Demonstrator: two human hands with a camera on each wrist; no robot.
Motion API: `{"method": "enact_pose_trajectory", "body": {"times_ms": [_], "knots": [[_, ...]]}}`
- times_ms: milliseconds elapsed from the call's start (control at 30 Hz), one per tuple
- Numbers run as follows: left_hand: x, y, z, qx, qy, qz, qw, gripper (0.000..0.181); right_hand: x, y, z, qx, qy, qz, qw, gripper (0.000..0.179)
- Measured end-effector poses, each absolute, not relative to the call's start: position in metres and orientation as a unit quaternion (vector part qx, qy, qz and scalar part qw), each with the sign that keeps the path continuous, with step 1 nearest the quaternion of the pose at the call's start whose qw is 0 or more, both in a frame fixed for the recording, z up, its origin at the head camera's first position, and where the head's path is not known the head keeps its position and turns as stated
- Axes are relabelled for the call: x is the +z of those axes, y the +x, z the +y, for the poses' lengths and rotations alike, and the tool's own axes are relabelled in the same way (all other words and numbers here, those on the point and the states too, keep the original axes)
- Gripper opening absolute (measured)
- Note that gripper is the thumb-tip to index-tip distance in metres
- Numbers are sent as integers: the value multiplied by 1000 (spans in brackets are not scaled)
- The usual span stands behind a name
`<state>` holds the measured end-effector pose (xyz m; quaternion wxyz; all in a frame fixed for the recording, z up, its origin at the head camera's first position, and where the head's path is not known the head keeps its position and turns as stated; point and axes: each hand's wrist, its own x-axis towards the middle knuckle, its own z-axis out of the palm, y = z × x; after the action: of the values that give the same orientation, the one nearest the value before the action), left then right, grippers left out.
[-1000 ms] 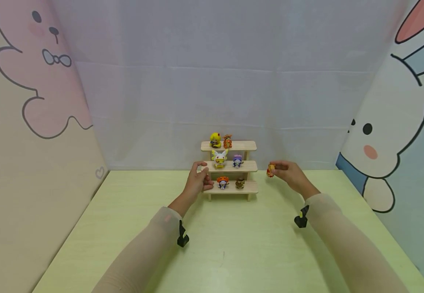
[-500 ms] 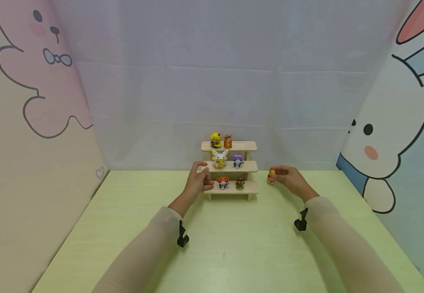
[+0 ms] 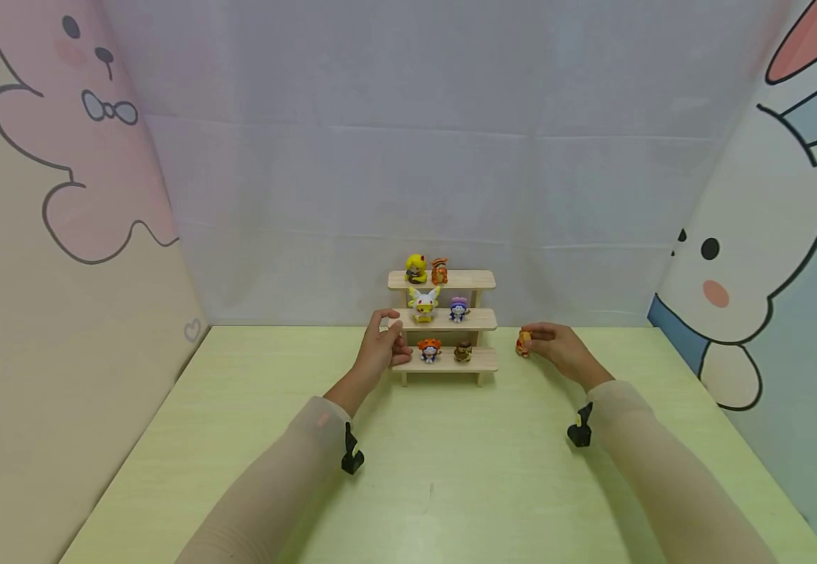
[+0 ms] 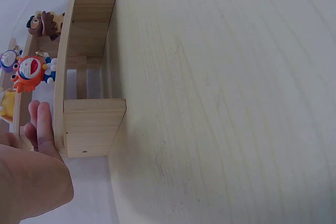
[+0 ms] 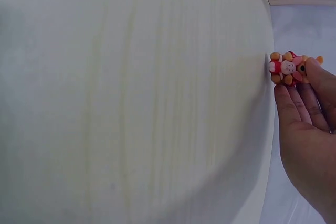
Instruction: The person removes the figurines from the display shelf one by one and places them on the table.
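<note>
A three-tier wooden display shelf (image 3: 450, 360) stands at the back of the table. At its left end my left hand (image 3: 381, 348) grips the middle tier's end between index finger and thumb. Its other fingers (image 4: 44, 121) lie along the lowest tier. To the right of the shelf, my right hand (image 3: 559, 348) pinches a small orange-and-red bear figurine (image 5: 289, 67) between thumb and fingers. The figurine is upright, its base right at the tabletop, with a pink-eared small character on its front.
On the top tier stand a yellow-haired figurine (image 3: 416, 269) and an orange striped one (image 3: 439, 272). The middle tier bears a white-eared figurine (image 3: 424, 305) and a purple-hatted one (image 3: 458, 310). Below are an orange-hatted figurine (image 3: 429, 352) and a brown one (image 3: 463, 352). A white curtain (image 3: 352, 180) hangs behind.
My right hand has moved slightly down with the bear figurine, bringing it to the tabletop. The left hand and the shelf have stayed in place.
</note>
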<state>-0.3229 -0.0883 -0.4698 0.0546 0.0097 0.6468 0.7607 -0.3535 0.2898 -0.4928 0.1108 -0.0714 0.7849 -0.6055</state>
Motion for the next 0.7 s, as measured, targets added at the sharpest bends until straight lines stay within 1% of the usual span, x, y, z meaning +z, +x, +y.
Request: {"method": "enact_pose_trajectory", "body": {"times_ms": [533, 700], "knots": [[-471, -325, -87, 751, 2, 658, 53, 31, -497, -353, 289, -620, -68, 775, 106, 46], [-469, -323, -86, 747, 0, 663, 50, 28, -495, -352, 290, -610, -69, 782, 109, 46]]}}
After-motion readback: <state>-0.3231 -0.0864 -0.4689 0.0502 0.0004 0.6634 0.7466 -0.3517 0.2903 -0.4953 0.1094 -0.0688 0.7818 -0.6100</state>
